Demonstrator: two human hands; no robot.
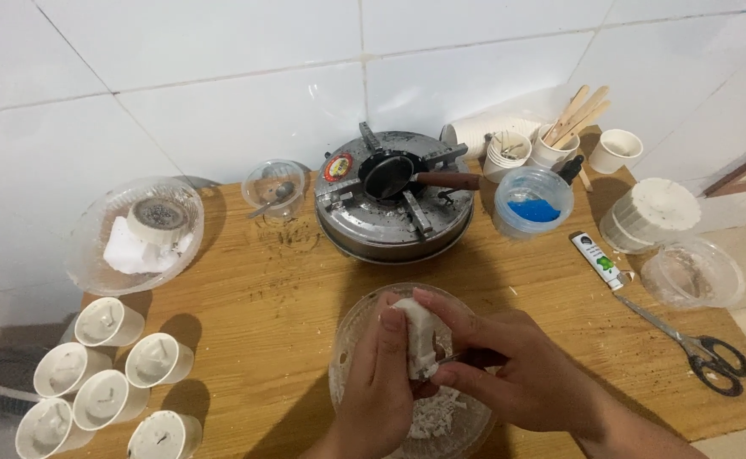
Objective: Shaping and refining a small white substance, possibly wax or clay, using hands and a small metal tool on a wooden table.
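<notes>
Wax block, white, chunky: held upright over clear bowl at near edge of wooden table. Left hand: fingers wrapped around block from left side, thumb on its front. Right hand: fingers pinched on block's top and right side; seems to hold a thin blade against it, too hidden to be sure. White shavings lying in bowl under both hands.

Behind bowl, centre: round metal stove with small black pan, reddish handle pointing right.
Left: large clear tub with white lumps and roll of tape; small clear cup with spoon next to stove.
Near left corner: six white cups filled with set wax, wicks upright, clustered close together.
Right: clear pot with blue powder; white cup of wooden sticks; cup of wicks; empty white cup; stack of lids; clear dish; white tube; scissors, black handles toward table's near right corner.
</notes>
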